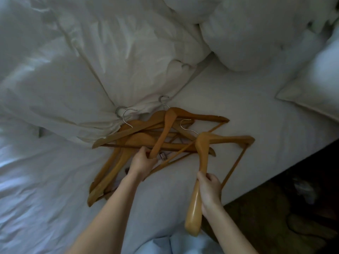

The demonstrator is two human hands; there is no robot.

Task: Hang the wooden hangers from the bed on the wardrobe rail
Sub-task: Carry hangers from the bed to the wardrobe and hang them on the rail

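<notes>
Pile of honey-brown wooden hangers w/ silver wire hooks (128,142) lies mid-frame on the white bed sheet (238,107). Its hooks nose into the crumpled white duvet (73,70) at upper left. Wardrobe rail not in view.

Right hand (210,191), lower right, grips one arm of a separate glossy wooden hanger (202,154), fingers (211,177) curled round it. That hanger looks mostly clear of the pile, but its thin crossbar crosses the others.

Left hand (143,162), just below centre, has fingers (145,150) clamped on the lower arm of the topmost peaked wooden hanger (163,132), which overlaps several beneath.

Step in hand, prob.: gathering hangers off the bed. To do it well:
- Lift the left one straight up & slowly. Bars & hooks interlock, so a sideways tug may drag the lot.
- Check its hook, by the duvet fold, isn't snagged in fabric.
- Turn both so the hooks face the same way, ready for the rail.
- Don't take more than each hand can keep level.
</notes>
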